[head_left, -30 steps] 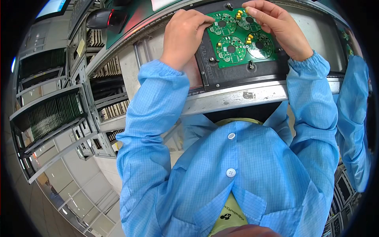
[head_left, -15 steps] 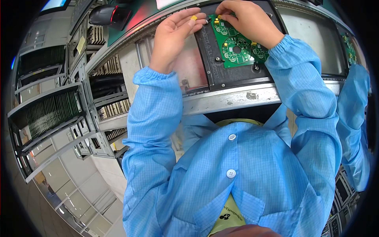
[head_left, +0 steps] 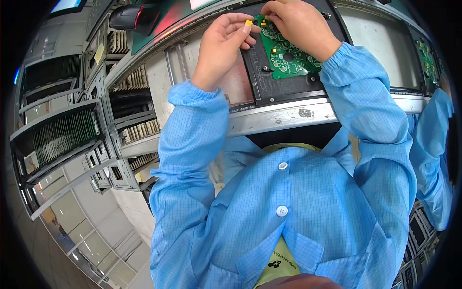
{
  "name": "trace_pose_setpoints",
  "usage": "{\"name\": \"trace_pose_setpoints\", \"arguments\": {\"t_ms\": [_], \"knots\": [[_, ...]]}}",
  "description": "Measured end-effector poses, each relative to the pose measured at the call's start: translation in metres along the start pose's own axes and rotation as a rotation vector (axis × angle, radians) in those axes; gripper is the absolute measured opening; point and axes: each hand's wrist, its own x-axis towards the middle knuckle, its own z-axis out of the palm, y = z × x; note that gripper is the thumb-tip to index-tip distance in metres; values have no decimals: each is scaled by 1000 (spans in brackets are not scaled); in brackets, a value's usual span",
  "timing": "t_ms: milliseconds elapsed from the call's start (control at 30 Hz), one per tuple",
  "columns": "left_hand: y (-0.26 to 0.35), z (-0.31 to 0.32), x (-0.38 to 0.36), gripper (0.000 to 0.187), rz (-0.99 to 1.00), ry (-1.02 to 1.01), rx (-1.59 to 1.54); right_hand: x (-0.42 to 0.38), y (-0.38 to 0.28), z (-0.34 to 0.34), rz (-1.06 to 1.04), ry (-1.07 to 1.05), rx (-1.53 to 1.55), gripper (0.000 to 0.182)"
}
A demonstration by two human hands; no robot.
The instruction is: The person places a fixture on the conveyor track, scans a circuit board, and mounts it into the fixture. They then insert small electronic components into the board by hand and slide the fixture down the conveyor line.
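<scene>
My left hand (head_left: 222,45) holds a small yellow part (head_left: 248,23) between thumb and fingertips, just left of the green circuit board (head_left: 288,67). The board lies in a black carrier (head_left: 263,89) and bears several small yellow parts and white-printed circles. Over the board's upper right is my right hand (head_left: 304,26), its fingers bent down at the upper left corner beside yellow parts. Those fingertips are closed together, but what they grip, if anything, is too small to make out.
A black mouse (head_left: 126,18) lies on a green mat at the upper left. The metal rail (head_left: 284,115) runs along the front. Racks of boards (head_left: 60,139) stand at left. At right are another green board (head_left: 426,60) and a co-worker's blue sleeve (head_left: 430,159).
My left hand has moved right, closer to the board, with the yellow part still held. My right hand has shifted slightly left. The carrier and board sit slightly higher in view.
</scene>
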Motion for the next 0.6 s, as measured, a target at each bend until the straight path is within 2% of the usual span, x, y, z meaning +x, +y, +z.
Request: {"name": "trace_pose_setpoints", "arguments": {"t_ms": [600], "knots": [[1,4,-2,25,-48,34,71,0,10,3,-21,-17,13,12]]}}
